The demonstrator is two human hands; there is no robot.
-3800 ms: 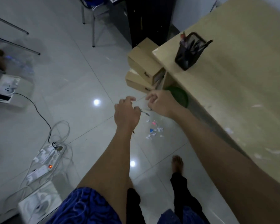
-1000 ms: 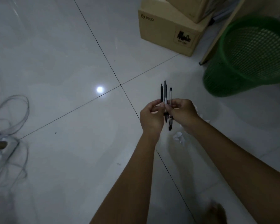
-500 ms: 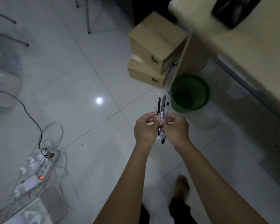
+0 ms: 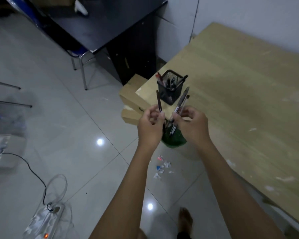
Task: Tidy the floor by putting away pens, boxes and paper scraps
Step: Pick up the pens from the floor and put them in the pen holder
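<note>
My left hand [image 4: 149,125] pinches one dark pen [image 4: 158,100], held upright. Two more pens [image 4: 181,100] are gripped in my right hand [image 4: 192,125], tilted to the right. Both hands hover just in front of a black mesh pen holder [image 4: 170,93] with several pens in it, which stands at the corner of the wooden table [image 4: 245,94]. Small paper scraps [image 4: 161,167] lie on the white tiled floor below my forearms. Two stacked cardboard boxes [image 4: 131,100] rest on the floor beside the table corner.
A green mesh bin [image 4: 173,139] stands under the table edge, mostly hidden by my hands. A black desk [image 4: 100,25] and a chair leg [image 4: 83,73] are at the back. A power strip [image 4: 43,219] with cables lies at lower left. My bare foot [image 4: 186,219] is below.
The three pens were bunched between both hands; now they are split, one in the left and two in the right. My view has risen from the floor to the table and pen holder.
</note>
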